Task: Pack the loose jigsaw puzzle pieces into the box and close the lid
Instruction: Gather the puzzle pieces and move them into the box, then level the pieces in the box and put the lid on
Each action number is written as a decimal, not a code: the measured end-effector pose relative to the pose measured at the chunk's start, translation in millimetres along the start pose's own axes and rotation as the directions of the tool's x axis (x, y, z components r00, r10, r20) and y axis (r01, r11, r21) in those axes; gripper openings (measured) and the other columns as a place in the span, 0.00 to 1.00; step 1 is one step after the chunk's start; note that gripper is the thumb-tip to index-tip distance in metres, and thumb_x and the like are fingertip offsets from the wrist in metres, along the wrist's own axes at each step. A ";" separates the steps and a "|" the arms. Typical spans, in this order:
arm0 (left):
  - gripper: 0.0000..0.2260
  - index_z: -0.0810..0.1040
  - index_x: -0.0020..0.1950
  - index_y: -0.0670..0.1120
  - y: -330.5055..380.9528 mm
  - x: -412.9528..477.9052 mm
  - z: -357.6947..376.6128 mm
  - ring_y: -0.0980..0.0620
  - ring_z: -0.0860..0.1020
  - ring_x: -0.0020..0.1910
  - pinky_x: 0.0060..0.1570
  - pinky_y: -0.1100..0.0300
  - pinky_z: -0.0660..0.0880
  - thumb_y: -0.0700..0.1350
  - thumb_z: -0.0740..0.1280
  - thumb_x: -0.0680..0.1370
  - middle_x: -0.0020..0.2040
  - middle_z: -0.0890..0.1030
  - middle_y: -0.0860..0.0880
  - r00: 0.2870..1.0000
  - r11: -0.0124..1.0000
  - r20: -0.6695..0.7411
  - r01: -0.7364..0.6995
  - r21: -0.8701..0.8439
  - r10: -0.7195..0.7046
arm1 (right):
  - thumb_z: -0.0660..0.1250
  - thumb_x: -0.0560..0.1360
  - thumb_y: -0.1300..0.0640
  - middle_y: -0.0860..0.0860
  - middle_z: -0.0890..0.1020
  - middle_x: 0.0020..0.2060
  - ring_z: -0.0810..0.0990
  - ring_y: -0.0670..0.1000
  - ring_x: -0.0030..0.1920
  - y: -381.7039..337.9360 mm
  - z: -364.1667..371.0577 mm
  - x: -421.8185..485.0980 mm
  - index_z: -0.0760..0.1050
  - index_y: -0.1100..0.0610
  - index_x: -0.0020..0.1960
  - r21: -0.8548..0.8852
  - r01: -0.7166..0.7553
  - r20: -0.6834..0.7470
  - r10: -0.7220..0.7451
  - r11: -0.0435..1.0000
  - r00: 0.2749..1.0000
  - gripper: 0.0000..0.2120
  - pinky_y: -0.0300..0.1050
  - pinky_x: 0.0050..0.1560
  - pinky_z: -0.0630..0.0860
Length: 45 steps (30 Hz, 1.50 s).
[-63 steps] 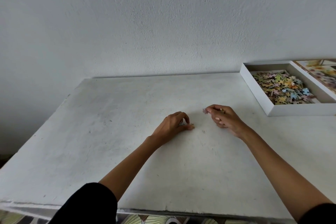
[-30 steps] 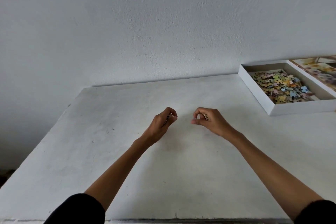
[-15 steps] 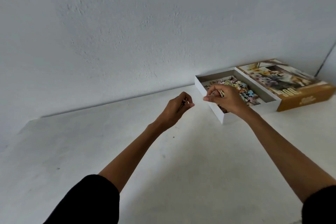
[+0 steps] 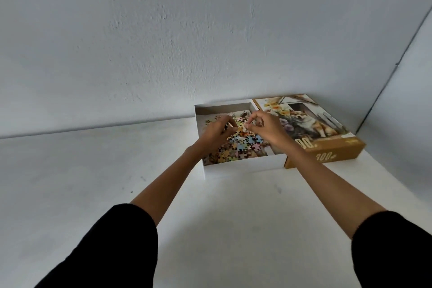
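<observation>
On the bench [image 4: 233, 206], the lid [image 4: 322, 124] lies touching the right side of the open box [image 4: 245, 165]. Both hands have moved from mid-bench to over the box, so a drop looks next. The right hand [image 4: 264, 128] pinches a pale piece [image 4: 245, 126] in its grip, above the heap of pieces [image 4: 243, 145]. The left hand [image 4: 216, 132] has a curled grip, contents unclear.

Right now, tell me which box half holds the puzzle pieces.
The white open tray, left of the picture-printed lid; coloured pieces lie inside.
</observation>
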State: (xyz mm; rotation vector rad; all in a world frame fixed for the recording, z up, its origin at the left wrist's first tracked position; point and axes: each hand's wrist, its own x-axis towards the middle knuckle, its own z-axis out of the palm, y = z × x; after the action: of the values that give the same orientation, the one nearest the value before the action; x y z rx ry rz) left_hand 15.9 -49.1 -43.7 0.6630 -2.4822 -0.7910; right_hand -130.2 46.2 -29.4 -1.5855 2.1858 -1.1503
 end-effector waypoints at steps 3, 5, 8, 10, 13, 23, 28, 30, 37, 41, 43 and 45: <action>0.12 0.74 0.59 0.42 -3.6 -4.9 6.6 0.45 0.77 0.52 0.51 0.54 0.73 0.46 0.63 0.78 0.56 0.80 0.42 0.999 0.992 -0.034 -0.024 0.122 0.028 | 0.69 0.72 0.58 0.55 0.81 0.47 0.77 0.53 0.47 8.1 1.4 -0.4 0.77 0.59 0.52 0.007 0.026 0.070 -0.026 1.000 0.997 0.10 0.45 0.48 0.71; 0.13 0.74 0.60 0.43 -6.7 -7.3 8.1 0.46 0.77 0.56 0.53 0.57 0.71 0.46 0.63 0.78 0.59 0.78 0.43 0.997 0.982 -0.060 -0.042 0.186 0.054 | 0.68 0.72 0.58 0.55 0.81 0.53 0.77 0.52 0.55 13.7 3.1 -2.9 0.77 0.59 0.54 -0.019 0.071 0.086 -0.069 0.997 0.994 0.11 0.42 0.54 0.70; 0.12 0.75 0.60 0.43 -10.9 -8.7 7.6 0.46 0.75 0.58 0.55 0.55 0.72 0.45 0.62 0.78 0.62 0.76 0.43 0.997 0.972 -0.043 -0.057 0.229 0.069 | 0.67 0.73 0.59 0.55 0.81 0.56 0.77 0.53 0.58 18.6 6.3 -5.2 0.78 0.58 0.55 -0.038 0.132 0.080 -0.128 0.991 0.989 0.11 0.42 0.58 0.70; 0.12 0.75 0.59 0.41 -13.5 -11.1 7.4 0.44 0.75 0.58 0.56 0.53 0.73 0.44 0.61 0.79 0.61 0.75 0.42 0.994 0.954 0.017 -0.108 0.280 0.108 | 0.67 0.73 0.60 0.56 0.81 0.55 0.77 0.54 0.58 18.9 7.7 -4.9 0.79 0.57 0.54 -0.052 0.155 0.090 -0.150 0.986 0.985 0.11 0.48 0.61 0.72; 0.11 0.76 0.58 0.40 -19.4 -17.8 5.8 0.43 0.75 0.56 0.55 0.48 0.75 0.43 0.60 0.79 0.60 0.75 0.40 0.986 0.930 0.075 -0.168 0.327 0.152 | 0.67 0.73 0.60 0.56 0.80 0.53 0.74 0.55 0.57 18.5 10.0 -6.2 0.79 0.56 0.53 -0.137 0.168 0.069 -0.159 0.976 0.985 0.10 0.50 0.62 0.68; 0.14 0.71 0.63 0.43 -23.9 -46.5 -10.3 0.45 0.74 0.58 0.51 0.54 0.76 0.47 0.57 0.80 0.63 0.71 0.42 0.997 0.884 0.033 -0.082 0.461 0.075 | 0.66 0.73 0.56 0.59 0.65 0.66 0.56 0.59 0.72 4.4 23.4 -14.2 0.77 0.53 0.56 -0.194 0.026 0.044 -0.018 0.981 0.999 0.11 0.52 0.70 0.58; 0.16 0.77 0.52 0.42 -6.7 -44.5 -15.6 0.44 0.80 0.31 0.25 0.60 0.71 0.36 0.74 0.67 0.46 0.82 0.42 0.973 0.692 0.028 -0.184 0.698 0.231 | 0.66 0.73 0.55 0.59 0.61 0.71 0.55 0.60 0.73 10.4 11.7 -4.5 0.74 0.54 0.61 -0.208 -0.062 0.093 0.083 0.976 0.992 0.16 0.55 0.72 0.54; 0.17 0.77 0.52 0.42 -2.4 -39.3 -16.6 0.43 0.80 0.32 0.27 0.62 0.67 0.31 0.72 0.67 0.45 0.83 0.41 0.969 0.740 0.044 -0.216 0.637 0.245 | 0.66 0.73 0.55 0.60 0.62 0.70 0.56 0.59 0.73 12.0 9.9 -5.4 0.74 0.54 0.61 -0.204 -0.065 0.142 0.095 0.977 0.985 0.17 0.55 0.71 0.55; 0.14 0.76 0.55 0.46 -14.4 -31.0 -21.3 0.44 0.79 0.37 0.31 0.61 0.67 0.49 0.69 0.73 0.54 0.78 0.44 0.980 0.808 -0.018 -0.153 0.569 0.198 | 0.65 0.74 0.55 0.60 0.60 0.71 0.63 0.60 0.70 9.4 10.7 -15.0 0.72 0.52 0.63 -0.189 -0.080 0.239 0.125 0.979 0.963 0.17 0.48 0.67 0.62; 0.10 0.79 0.51 0.49 -29.3 -39.6 -23.4 0.46 0.75 0.55 0.46 0.52 0.74 0.50 0.69 0.72 0.55 0.78 0.47 0.984 0.854 -0.151 -0.001 0.521 0.093 | 0.66 0.74 0.58 0.59 0.64 0.69 0.68 0.59 0.66 11.6 11.5 -13.9 0.73 0.54 0.62 -0.119 -0.099 0.250 0.126 0.988 0.960 0.17 0.46 0.64 0.65; 0.09 0.80 0.51 0.51 -39.1 -46.0 -23.4 0.46 0.70 0.62 0.60 0.45 0.67 0.51 0.68 0.73 0.59 0.78 0.48 0.978 0.905 -0.206 0.107 0.411 -0.023 | 0.66 0.74 0.60 0.58 0.67 0.68 0.67 0.57 0.68 12.8 12.0 -13.8 0.74 0.55 0.61 -0.029 -0.121 0.252 0.124 0.992 0.960 0.15 0.45 0.64 0.64; 0.11 0.81 0.52 0.50 -40.0 -52.4 -21.0 0.48 0.64 0.67 0.65 0.46 0.59 0.52 0.66 0.73 0.65 0.74 0.48 0.963 0.960 -0.241 0.172 0.221 -0.118 | 0.66 0.74 0.61 0.57 0.70 0.67 0.66 0.56 0.69 14.0 11.7 -13.5 0.75 0.55 0.61 0.081 -0.159 0.248 0.135 0.984 0.959 0.15 0.42 0.63 0.63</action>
State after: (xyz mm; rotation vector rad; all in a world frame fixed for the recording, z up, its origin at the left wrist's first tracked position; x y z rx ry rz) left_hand 80.5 -57.1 -67.2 0.9750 -2.3577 -0.4374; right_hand -128.1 54.2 -50.5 -1.4128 2.0171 -0.9518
